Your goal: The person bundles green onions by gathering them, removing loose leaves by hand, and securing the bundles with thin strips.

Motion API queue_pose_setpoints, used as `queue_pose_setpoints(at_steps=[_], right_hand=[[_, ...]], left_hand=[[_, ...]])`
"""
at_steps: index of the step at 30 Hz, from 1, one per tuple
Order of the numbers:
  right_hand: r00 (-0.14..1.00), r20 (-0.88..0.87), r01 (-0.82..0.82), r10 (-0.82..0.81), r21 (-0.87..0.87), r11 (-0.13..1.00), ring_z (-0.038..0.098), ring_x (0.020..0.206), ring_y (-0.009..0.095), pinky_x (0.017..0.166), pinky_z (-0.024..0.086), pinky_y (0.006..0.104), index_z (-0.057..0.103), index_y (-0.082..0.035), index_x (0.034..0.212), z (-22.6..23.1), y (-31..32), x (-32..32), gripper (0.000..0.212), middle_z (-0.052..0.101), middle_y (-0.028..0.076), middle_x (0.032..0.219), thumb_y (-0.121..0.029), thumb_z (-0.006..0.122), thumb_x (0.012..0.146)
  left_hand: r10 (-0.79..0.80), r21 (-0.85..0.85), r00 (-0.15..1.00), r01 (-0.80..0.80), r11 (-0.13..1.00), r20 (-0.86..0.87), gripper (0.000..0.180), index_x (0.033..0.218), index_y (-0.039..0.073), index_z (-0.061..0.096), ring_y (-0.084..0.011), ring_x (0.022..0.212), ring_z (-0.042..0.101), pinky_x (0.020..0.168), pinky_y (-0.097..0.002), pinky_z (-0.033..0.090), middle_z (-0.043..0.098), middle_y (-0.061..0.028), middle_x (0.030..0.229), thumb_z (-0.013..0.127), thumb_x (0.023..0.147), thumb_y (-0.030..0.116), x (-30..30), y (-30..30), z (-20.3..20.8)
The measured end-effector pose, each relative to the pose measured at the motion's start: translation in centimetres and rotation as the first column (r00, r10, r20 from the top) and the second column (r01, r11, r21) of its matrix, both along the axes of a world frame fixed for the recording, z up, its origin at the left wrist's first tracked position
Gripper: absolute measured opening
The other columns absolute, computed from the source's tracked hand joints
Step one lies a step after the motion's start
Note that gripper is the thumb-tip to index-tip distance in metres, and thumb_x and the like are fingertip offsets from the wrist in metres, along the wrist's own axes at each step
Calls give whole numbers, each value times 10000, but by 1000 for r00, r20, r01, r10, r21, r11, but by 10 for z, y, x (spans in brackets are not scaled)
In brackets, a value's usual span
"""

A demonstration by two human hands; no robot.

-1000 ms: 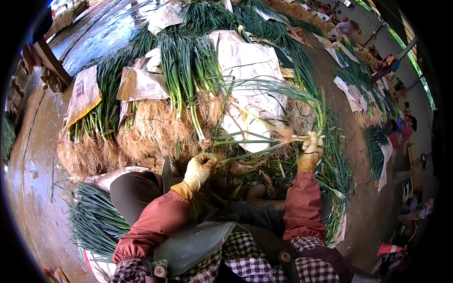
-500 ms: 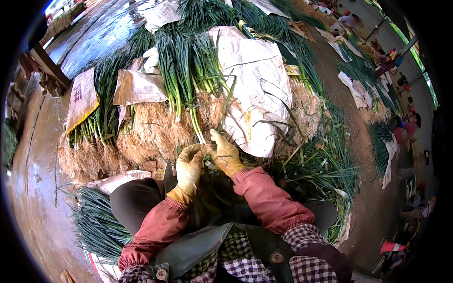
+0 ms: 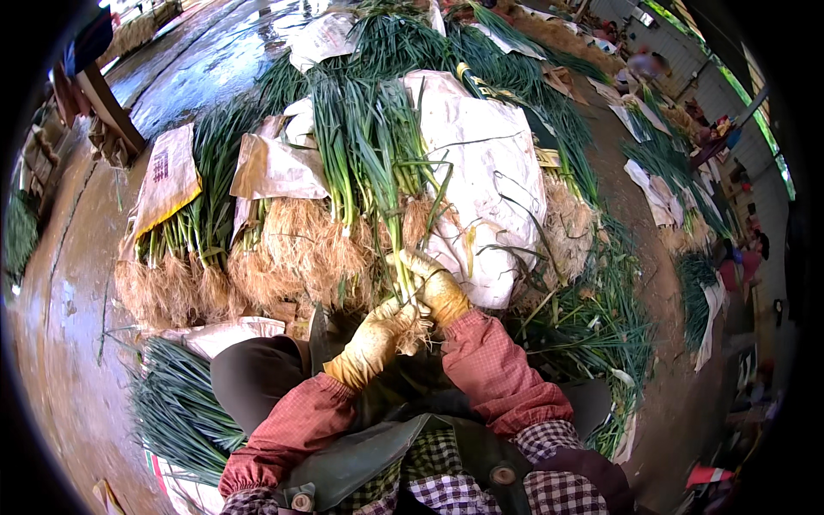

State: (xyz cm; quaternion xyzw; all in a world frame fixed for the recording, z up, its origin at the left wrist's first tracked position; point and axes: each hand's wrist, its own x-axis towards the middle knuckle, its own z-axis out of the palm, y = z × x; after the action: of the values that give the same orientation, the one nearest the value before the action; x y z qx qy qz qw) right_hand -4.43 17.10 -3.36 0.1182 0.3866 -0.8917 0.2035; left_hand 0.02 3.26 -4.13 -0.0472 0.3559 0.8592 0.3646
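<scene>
A bunch of green onions [image 3: 396,225] with pale roots stands upright between my two hands, its leaves pointing away from me. My left hand [image 3: 376,336], in a dirty yellow glove, grips the bunch near its root end. My right hand [image 3: 438,283], gloved the same way, closes around the stalks just above the left one. Both forearms wear red checked sleeves [image 3: 493,373]. The roots [image 3: 416,330] show between the gloves.
Piles of green onions [image 3: 257,249] with brown roots lie ahead, partly under white sacks [image 3: 485,172]. Another green bundle [image 3: 176,412] lies at my lower left. Loose leaves [image 3: 592,335] lie to the right. Wet ground [image 3: 60,283] runs along the left. People [image 3: 738,257] sit at the far right.
My right hand swung in from the right side to the middle and joined the left hand on the bunch. The bunch now stands gathered between both gloves.
</scene>
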Motion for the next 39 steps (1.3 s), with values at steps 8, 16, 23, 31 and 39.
queue_pose_setpoints(at_steps=[8, 16, 23, 31, 39], right_hand=[[991, 134, -25, -4, 218, 976, 528, 564, 128, 529, 454, 239, 610, -26, 843, -74, 20, 35, 131, 581, 21, 681, -120, 519, 857], [922, -388, 336, 11, 811, 479, 573, 741, 148, 596, 455, 234, 506, 2, 1077, -73, 37, 68, 270, 598, 102, 844, -117, 535, 836], [979, -194, 46, 58, 492, 870, 419, 431, 28, 398, 360, 165, 607, -22, 949, 16, 64, -28, 206, 581, 5, 718, -205, 548, 876], [953, -302, 244, -25, 716, 654, 482, 454, 79, 419, 393, 209, 597, -1, 852, 19, 16, 32, 115, 552, 24, 596, -109, 555, 858], [391, -305, 919, -868, 83, 385, 571, 656, 116, 514, 500, 212, 517, -12, 1047, 88, 135, 89, 295, 598, 87, 925, -259, 518, 885]], left_hand=[[-10, -120, 997, 1, 993, -72, 141, 989, 21, 561, -108, 605, 568, 491, -226, 458, 606, -25, 775, 487, 895, 97, 1, 10, -4], [78, -481, 977, -167, 860, -200, 62, 856, 24, 566, -86, 450, 487, 386, -216, 406, 573, -10, 645, 591, 827, 73, 11, 14, 3], [24, -348, 941, -148, 926, -337, 80, 900, 8, 570, -67, 594, 511, 546, -210, 444, 578, 2, 719, 560, 851, 71, 17, 21, 3], [43, -308, 997, -62, 949, -71, 152, 918, -8, 556, -135, 507, 535, 436, -239, 424, 591, -57, 686, 474, 902, 119, 13, 12, -5], [122, -336, 988, -148, 930, -98, 101, 832, 36, 512, -135, 451, 520, 383, -233, 417, 581, -69, 657, 505, 887, 119, 13, 23, 3]])
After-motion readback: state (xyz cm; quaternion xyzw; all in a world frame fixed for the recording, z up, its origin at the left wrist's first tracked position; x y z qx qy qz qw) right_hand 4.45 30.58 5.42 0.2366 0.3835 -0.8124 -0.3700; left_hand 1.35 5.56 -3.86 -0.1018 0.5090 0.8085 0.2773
